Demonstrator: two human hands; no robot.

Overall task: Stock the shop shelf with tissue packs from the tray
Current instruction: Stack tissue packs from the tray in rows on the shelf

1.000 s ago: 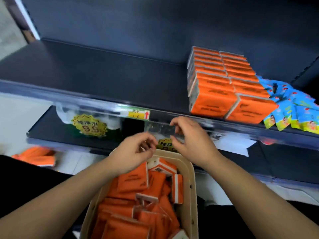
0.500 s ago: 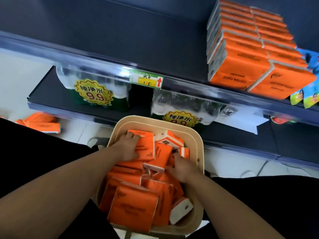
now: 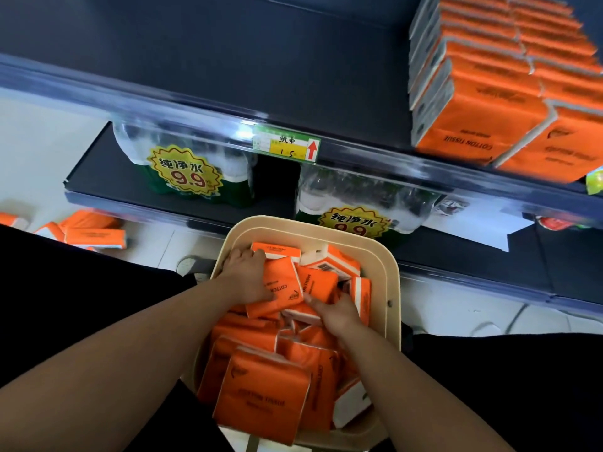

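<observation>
Tissue packs (image 3: 261, 399) lie heaped in the tray (image 3: 390, 282). Our left hand (image 3: 248, 278) curls its fingers (image 3: 243, 256) round the top pack (image 3: 280, 288), whose long axis runs roughly away from us. Our right hand (image 3: 339, 313) sits just beside it, and we cannot tell its grip.

Head view, looking steeply down, close over tray (image 3: 390, 288)
</observation>
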